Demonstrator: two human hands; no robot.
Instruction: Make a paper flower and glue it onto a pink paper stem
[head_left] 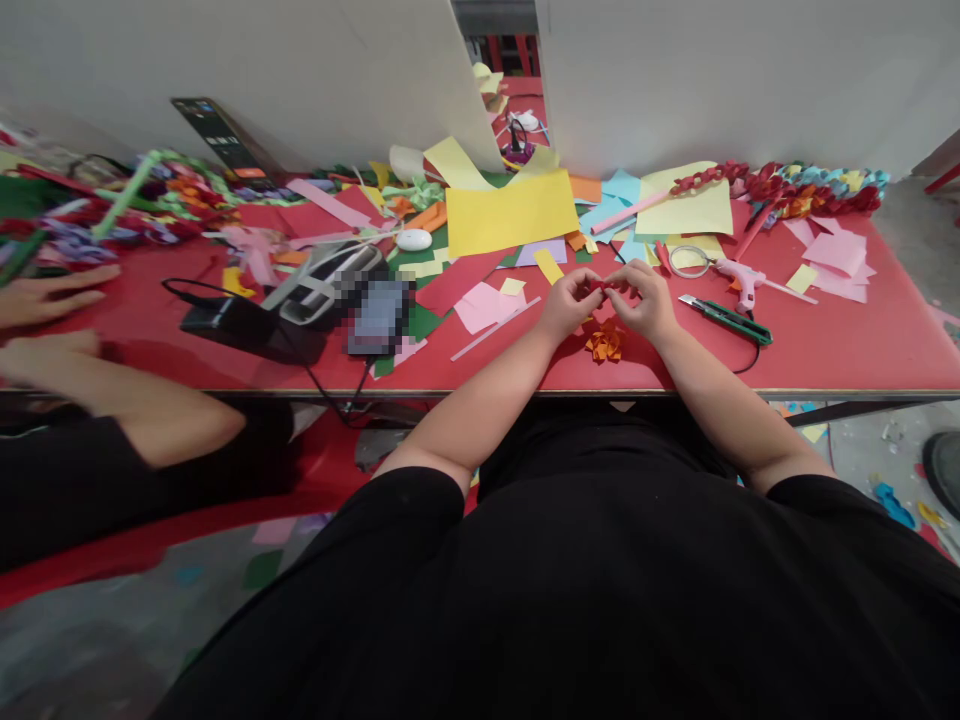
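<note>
My left hand (571, 298) and my right hand (646, 300) meet over the red table (825, 340), fingers pinched together on a small red paper piece (606, 287) held between them. Just below my hands lies an orange folded paper flower (604, 343) on the table. A green utility knife (726, 319) rests to the right of my right hand. A pink glue gun (739, 278) lies a little farther back.
Yellow paper sheets (510, 212), pink and blue scraps and paper chains (780, 185) cover the back of the table. A black device with a cable (247, 325) sits at left. Another person's hands (45, 295) reach in at the far left. White walls stand behind.
</note>
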